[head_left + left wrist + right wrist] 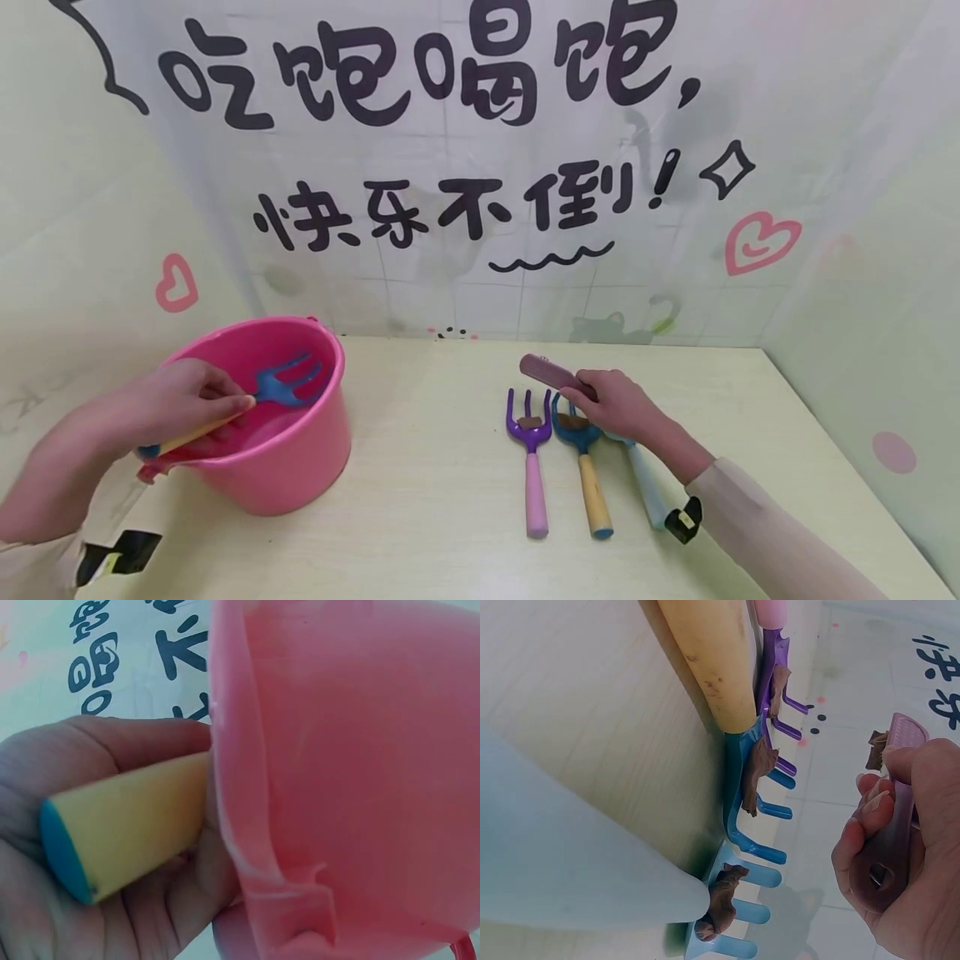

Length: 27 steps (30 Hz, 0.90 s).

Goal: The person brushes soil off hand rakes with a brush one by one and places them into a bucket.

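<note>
In the head view, a yellow-handled blue rake [281,390] is gripped by the left hand [183,404], its tines at the mouth of the pink bucket [300,458], at left. At right, a mauve tool [546,370] is held in the right hand's [615,404] curled fingers, above a purple rake [535,492], a wooden-handled rake [592,492] and a pale-blue rake [647,487], laid side by side on the table [420,500].

In the left wrist view, the yellow handle [139,825] is seen enclosed by the fingers, beside the bucket wall.

In the right wrist view, brown lumps [724,904] are seen on all three rake heads.
</note>
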Tool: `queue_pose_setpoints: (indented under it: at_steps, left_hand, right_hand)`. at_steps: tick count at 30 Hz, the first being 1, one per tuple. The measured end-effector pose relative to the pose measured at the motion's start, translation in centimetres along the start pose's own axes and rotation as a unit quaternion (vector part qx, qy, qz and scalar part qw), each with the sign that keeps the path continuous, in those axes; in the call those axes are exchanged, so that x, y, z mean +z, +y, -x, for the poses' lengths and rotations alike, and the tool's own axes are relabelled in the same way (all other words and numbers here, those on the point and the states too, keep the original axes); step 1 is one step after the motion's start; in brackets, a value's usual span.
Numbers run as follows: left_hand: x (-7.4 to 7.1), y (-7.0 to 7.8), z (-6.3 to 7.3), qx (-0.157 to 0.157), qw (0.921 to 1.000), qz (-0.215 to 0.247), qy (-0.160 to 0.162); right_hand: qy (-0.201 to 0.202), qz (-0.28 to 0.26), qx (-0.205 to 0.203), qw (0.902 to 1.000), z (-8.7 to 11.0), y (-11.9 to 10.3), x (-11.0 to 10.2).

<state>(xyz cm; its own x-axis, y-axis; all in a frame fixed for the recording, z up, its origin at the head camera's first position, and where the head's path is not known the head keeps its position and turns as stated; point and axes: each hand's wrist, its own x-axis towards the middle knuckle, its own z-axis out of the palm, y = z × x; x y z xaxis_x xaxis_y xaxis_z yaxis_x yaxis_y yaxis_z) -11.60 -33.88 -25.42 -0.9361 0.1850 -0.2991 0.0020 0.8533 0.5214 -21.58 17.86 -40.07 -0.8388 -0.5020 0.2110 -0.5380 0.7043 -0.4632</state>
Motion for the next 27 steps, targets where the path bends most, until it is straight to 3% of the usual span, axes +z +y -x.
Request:
queue_pose_setpoints:
  at_steps: [10,27]
  left_hand:
    - [0.4,0.5,-0.9,-0.011,0.9995,-0.028,-0.001]
    - [1.1,0.2,-1.9,-0.007,0.9995,-0.025,0.015]
  right_hand:
    - [-0.007,-0.001,0.011,0.9999,0.3,-0.1,0.2]
    - [-0.014,-0.007,0.019,0.9997,0.2,-0.4,0.3]
